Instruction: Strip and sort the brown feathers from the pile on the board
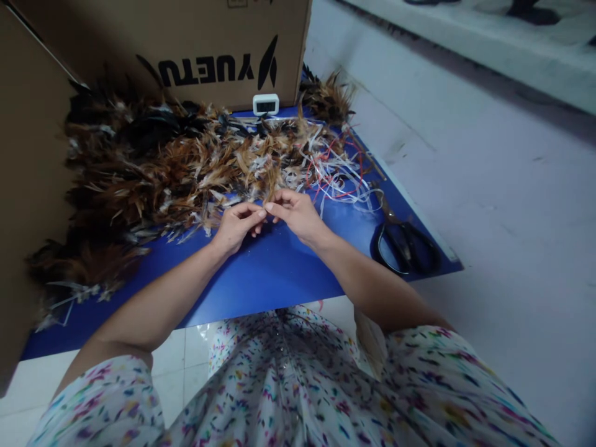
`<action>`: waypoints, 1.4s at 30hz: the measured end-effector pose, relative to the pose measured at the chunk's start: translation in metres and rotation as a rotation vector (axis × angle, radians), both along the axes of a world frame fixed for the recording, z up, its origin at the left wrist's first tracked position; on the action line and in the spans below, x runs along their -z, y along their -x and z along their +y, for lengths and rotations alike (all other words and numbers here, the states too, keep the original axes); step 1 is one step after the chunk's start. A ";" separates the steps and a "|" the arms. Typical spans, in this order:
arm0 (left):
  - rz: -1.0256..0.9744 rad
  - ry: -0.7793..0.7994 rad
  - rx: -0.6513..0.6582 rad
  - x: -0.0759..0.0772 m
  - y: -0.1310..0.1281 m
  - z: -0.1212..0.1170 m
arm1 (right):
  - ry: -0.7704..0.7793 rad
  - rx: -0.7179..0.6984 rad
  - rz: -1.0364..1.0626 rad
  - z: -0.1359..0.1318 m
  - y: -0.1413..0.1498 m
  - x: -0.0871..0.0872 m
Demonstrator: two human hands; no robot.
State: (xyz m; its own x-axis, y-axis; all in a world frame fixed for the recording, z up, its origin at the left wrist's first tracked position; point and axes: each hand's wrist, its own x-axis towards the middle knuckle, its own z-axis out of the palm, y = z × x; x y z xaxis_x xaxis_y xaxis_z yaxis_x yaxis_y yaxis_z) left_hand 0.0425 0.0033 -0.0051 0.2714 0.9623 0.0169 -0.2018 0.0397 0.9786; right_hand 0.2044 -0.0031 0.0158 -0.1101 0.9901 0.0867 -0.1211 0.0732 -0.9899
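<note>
My left hand [237,228] and my right hand [298,216] meet fingertip to fingertip over the near edge of the feather pile [186,167]. Thumb and fingers of both are pinched together. A small tan feather [270,191] rises at the fingertips of the right hand; its lower end is hidden by the fingers. What the left fingers pinch is too small to make out. Brown, black and white feathers lie heaped just beyond both hands. To the right of the pile is a tangle of white and red ties [342,177].
Black-handled scissors [405,245] lie at the right edge of the blue table [274,273]. A small white digital clock [266,104] stands before a large cardboard box [195,31]. Another feather bunch [88,267] sits at the left, beside cardboard. A wall [488,186] borders the right side.
</note>
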 end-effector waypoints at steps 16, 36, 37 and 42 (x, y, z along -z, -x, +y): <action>-0.025 0.019 -0.041 0.000 -0.004 0.001 | 0.033 0.016 -0.034 0.002 0.000 0.002; -0.045 0.031 0.003 -0.001 -0.003 0.001 | 0.041 0.013 -0.033 0.001 0.003 0.005; -0.037 0.031 0.007 -0.001 -0.002 0.001 | 0.036 0.017 -0.033 0.001 0.003 0.006; -0.012 0.034 0.043 0.000 -0.001 0.001 | 0.013 0.021 -0.033 0.002 0.003 0.007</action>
State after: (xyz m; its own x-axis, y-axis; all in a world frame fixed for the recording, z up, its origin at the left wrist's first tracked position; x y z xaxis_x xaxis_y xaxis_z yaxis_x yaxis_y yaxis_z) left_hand 0.0431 0.0042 -0.0047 0.3125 0.9498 -0.0120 -0.2108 0.0817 0.9741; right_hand 0.2019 -0.0013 0.0092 -0.0915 0.9933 0.0704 -0.0864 0.0625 -0.9943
